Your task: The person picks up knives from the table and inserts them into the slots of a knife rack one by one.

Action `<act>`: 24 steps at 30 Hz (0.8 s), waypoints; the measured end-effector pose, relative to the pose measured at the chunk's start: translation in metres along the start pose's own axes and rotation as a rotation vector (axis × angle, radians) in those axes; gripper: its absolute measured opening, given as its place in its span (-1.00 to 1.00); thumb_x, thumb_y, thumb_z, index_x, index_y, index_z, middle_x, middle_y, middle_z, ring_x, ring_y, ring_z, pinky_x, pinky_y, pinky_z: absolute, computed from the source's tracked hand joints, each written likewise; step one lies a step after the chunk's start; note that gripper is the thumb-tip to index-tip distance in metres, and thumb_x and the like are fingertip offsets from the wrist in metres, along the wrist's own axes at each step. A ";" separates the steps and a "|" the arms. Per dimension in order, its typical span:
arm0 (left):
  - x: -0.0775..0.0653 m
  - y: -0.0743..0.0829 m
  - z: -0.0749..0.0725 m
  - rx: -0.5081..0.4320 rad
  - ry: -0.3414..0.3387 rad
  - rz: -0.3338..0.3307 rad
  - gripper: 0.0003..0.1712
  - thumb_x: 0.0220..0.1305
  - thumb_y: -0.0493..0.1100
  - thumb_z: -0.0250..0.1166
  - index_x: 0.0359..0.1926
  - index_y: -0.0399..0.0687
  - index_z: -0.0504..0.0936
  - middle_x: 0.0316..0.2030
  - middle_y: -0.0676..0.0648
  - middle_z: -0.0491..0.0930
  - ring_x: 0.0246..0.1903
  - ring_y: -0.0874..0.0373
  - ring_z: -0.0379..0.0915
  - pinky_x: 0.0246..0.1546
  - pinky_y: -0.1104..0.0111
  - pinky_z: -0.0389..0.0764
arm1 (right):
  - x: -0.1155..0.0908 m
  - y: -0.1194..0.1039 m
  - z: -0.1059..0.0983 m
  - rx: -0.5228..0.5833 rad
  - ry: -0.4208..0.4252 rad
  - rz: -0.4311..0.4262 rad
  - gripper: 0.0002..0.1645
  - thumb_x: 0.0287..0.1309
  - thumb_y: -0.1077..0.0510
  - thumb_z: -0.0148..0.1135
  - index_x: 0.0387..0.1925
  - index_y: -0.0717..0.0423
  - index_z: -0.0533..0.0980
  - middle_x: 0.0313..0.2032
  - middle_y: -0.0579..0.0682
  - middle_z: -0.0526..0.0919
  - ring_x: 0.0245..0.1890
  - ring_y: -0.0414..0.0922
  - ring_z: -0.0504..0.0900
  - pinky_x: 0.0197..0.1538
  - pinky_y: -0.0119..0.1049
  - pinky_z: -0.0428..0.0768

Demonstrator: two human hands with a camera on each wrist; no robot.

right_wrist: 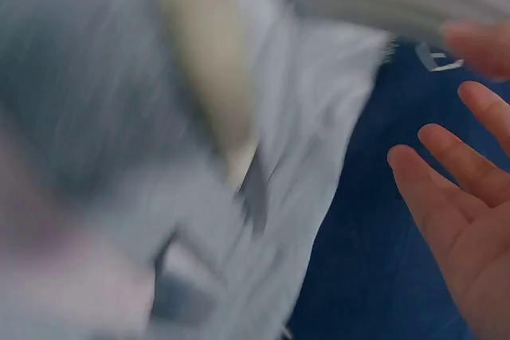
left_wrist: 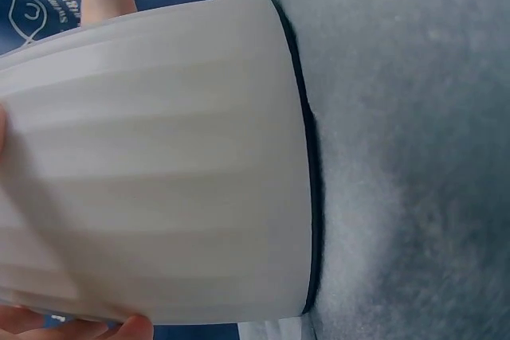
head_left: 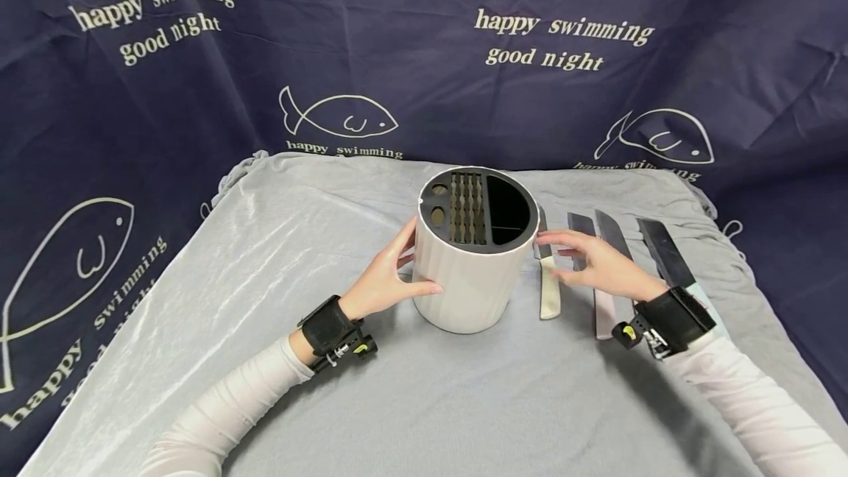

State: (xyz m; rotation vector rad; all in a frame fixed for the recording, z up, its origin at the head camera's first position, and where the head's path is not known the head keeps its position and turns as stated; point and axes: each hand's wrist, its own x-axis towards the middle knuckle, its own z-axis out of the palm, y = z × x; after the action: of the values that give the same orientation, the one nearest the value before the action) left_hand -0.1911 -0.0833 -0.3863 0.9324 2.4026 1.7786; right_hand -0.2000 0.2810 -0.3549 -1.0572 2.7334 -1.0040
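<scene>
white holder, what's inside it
In the white holder, a black insert shows wavy slots, two round holes and a large dark opening. Nothing sticks up; whatever lies deeper is covered or too dark to see.

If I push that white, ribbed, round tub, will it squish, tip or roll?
The white, ribbed, cylindrical tub probably won't squish: its wall has a neat round shape. Its wide base should resist gentle nudges, but a hard push up high might tip it, and those rounded sides could then roll.

the fish-print curtain [head_left: 424, 35] suggests a makeshift set.
</scene>
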 end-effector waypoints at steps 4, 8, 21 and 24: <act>-0.001 0.000 0.000 0.003 0.001 -0.002 0.29 -0.05 -0.33 0.54 0.54 -0.04 -0.14 0.46 -0.13 0.10 0.39 0.03 0.13 0.36 0.19 0.35 | -0.002 0.008 0.003 -0.405 -0.070 -0.099 -0.32 -0.20 0.51 0.40 0.09 0.29 0.51 0.13 0.28 0.52 0.15 0.18 0.49 0.11 0.08 0.57; -0.001 0.001 0.000 0.003 0.003 -0.003 0.29 -0.05 -0.34 0.54 0.54 -0.09 -0.14 0.45 -0.17 0.11 0.40 0.02 0.12 0.36 0.20 0.34 | -0.004 0.015 0.013 -0.601 -0.107 -0.181 -0.35 -0.26 0.52 0.40 0.03 0.26 0.55 0.04 0.24 0.59 0.02 0.17 0.59 -0.02 0.02 0.66; -0.002 -0.001 0.001 0.004 0.005 -0.002 0.27 -0.04 -0.33 0.53 0.53 -0.14 -0.14 0.44 -0.21 0.13 0.40 -0.02 0.12 0.35 0.15 0.36 | -0.002 0.029 0.035 -0.884 -0.094 -0.369 -0.61 -0.12 0.46 0.25 -0.15 0.22 0.60 -0.10 0.12 0.65 -0.07 0.06 0.64 0.03 -0.07 0.66; -0.002 -0.001 0.001 0.006 0.005 -0.004 0.27 -0.04 -0.32 0.54 0.53 -0.13 -0.14 0.44 -0.20 0.13 0.40 -0.01 0.12 0.35 0.15 0.36 | 0.000 0.028 0.035 -0.920 -0.097 -0.383 -0.66 -0.12 0.42 0.27 -0.20 0.20 0.60 -0.12 0.09 0.66 -0.09 0.02 0.64 0.01 -0.10 0.67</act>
State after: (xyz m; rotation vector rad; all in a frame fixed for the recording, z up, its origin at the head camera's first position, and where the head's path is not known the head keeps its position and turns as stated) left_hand -0.1899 -0.0837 -0.3878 0.9239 2.4121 1.7755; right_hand -0.2068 0.2771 -0.3990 -1.6921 2.9699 0.4056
